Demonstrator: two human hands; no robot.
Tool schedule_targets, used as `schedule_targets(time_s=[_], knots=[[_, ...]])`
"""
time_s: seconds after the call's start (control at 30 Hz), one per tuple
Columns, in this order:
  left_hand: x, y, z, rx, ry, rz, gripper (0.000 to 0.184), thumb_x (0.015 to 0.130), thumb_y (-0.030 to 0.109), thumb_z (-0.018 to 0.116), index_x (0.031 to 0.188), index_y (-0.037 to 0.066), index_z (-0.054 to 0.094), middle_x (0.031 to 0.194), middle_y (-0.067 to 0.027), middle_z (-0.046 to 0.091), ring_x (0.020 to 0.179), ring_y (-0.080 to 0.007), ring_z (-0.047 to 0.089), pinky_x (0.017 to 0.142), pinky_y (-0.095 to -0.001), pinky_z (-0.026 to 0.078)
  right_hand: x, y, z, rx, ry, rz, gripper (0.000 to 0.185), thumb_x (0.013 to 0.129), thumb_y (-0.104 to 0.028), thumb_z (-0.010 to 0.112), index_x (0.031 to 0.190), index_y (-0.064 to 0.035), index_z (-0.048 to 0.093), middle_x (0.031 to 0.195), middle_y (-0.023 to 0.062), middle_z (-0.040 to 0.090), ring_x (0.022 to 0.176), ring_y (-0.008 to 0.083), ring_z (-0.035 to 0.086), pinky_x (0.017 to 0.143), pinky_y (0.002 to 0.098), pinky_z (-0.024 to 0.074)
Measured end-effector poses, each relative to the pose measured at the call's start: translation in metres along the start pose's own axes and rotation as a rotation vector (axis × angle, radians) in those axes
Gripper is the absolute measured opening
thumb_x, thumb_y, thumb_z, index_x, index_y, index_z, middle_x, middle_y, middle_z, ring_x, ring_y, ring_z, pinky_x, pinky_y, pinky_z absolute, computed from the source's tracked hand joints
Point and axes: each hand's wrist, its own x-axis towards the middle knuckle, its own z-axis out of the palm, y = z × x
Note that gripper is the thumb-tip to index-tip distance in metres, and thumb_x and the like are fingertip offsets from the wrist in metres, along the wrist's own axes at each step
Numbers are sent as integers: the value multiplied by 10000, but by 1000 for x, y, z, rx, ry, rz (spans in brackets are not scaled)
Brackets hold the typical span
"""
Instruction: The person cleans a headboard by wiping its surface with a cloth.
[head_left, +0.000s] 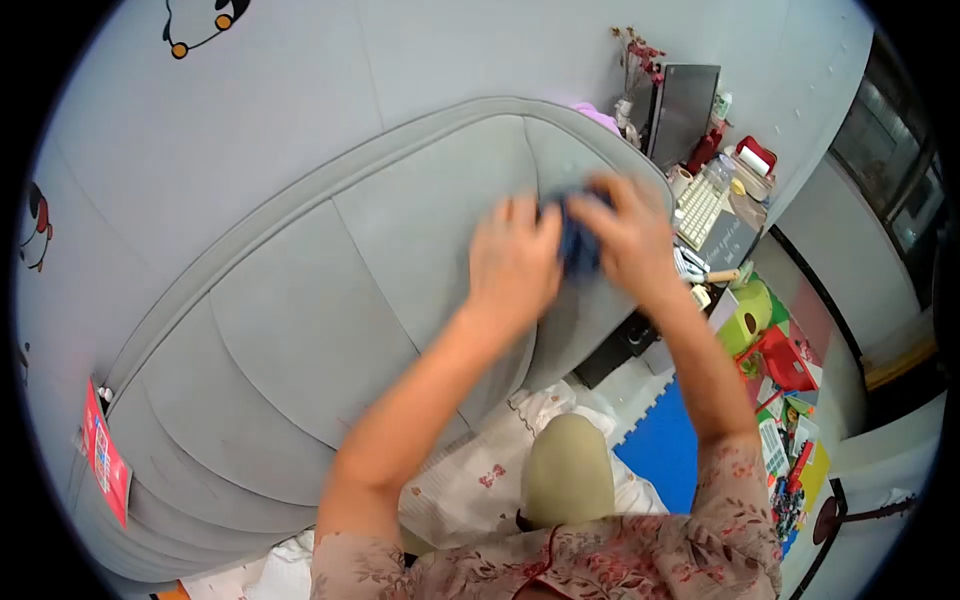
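A dark blue bundle (579, 240), which looks like a cloth, is bunched between my two hands in front of the grey padded headboard (440, 215). My left hand (515, 250) grips its left side, with the thumb against it. From the other side, my right hand (632, 232) closes its fingers over the top and right of the cloth. Motion blurs both hands and the cloth, so the finger details are unclear. Whether the cloth touches the headboard, I cannot tell.
Right of the headboard, a desk holds a monitor (684, 115), a keyboard (703, 210) and small items. Patterned bedding (470, 490) lies below, near my knee (568, 470). A blue floor mat (662, 440) and scattered toys (795, 470) are at the right. A red card (105, 455) hangs at the left.
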Motion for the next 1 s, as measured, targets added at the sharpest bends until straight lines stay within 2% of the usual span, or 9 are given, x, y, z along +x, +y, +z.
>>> schedule_targets(time_s=[0.13,0.2,0.37,0.43,0.7,0.77,0.8,0.93,1.0], knots=[[68,-24,49,56,145,-30,348,740,64,720,1055,11,582,1031,-142,572,951,-346,597,802,-435,511,71,66,35,-113,-42,-130,298,766,-43,627,1049,-125,669,1094,80,626,1054,287,584,855,436,448],[75,-19,71,202,234,-116,280,750,52,696,1001,15,577,1002,-141,573,899,-344,598,786,-443,510,65,90,59,278,-185,2,318,756,-8,621,1051,-118,663,1079,85,623,1042,299,585,855,426,462],[23,24,66,-79,161,-22,427,696,24,690,1115,-1,613,1024,-153,581,901,-348,617,753,-446,522,-15,45,6,85,20,105,361,701,-4,644,1048,-98,676,1040,137,608,969,361,574,837,432,466],[-14,41,85,-126,271,87,518,665,25,692,1177,-4,625,1057,-156,594,894,-333,625,737,-435,530,-63,24,-1,9,123,146,376,677,13,649,1037,-84,692,1042,158,598,956,374,562,828,437,460],[-99,66,97,-248,-55,102,462,675,49,708,1132,13,650,1011,-135,605,860,-297,638,716,-412,535,-176,-47,19,144,90,613,419,632,63,682,1031,-62,683,1053,170,585,967,360,575,830,423,481],[-86,69,56,-399,-341,-144,433,710,60,711,1136,42,639,1002,-140,603,866,-330,632,735,-415,532,-158,-49,-2,314,0,592,453,619,56,704,1055,-64,676,1050,167,587,966,360,584,821,413,489],[-76,66,39,-394,-340,-137,433,710,60,711,1136,42,639,1002,-140,603,866,-330,632,735,-415,532,-148,-45,-9,391,-1,565,479,627,42,725,1090,-67,665,1089,174,579,979,367,592,831,404,498],[-23,38,10,-388,-63,-56,401,759,59,689,1155,54,621,1009,-165,600,912,-388,626,775,-442,514,-62,-15,-31,299,141,367,411,686,9,729,1083,-65,652,1158,195,558,1108,385,557,936,423,464],[10,24,17,-346,90,-132,397,783,105,707,1166,55,614,1032,-171,572,954,-392,624,802,-454,522,-10,13,-23,260,175,188,317,732,-16,700,1039,-75,653,1134,139,598,1067,364,557,888,470,462]])
